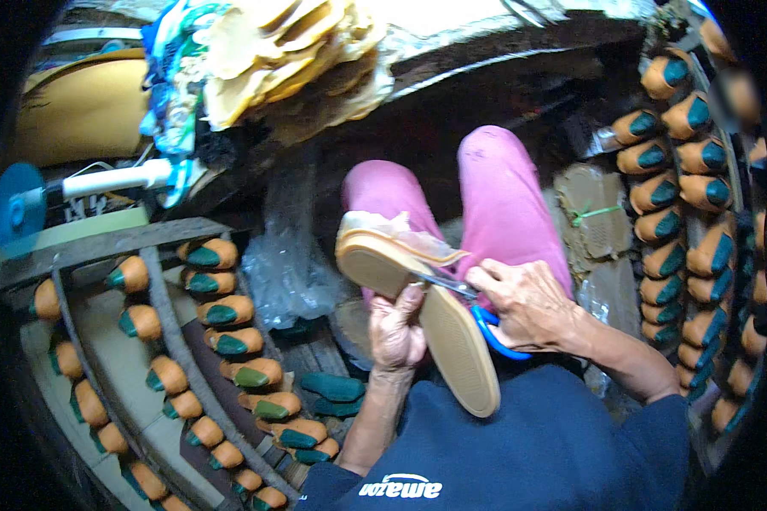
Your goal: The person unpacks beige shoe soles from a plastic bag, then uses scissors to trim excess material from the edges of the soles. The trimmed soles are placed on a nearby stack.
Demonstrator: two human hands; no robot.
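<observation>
- The left hand [398,328] is closed around the middle of a long tan shoe sole with a bumpy bottom [426,315], holding it up over the pink trouser legs [486,204].
- The right hand [528,302] is just right of the sole, fingers curled tight on blue-handled scissors [486,319].
- The scissor blades touch the sole's edge.
- Rows of orange and green shoe forms [230,341] sit left of the sole, more [690,204] well to its right.

My left hand [398,328] grips a tan shoe sole [426,319], tread side up, above my pink-trousered knees [486,204]. My right hand [528,302] holds blue-handled scissors [473,305], blades at the sole's edge. Racks of orange shoe lasts [222,315] flank both sides.
</observation>
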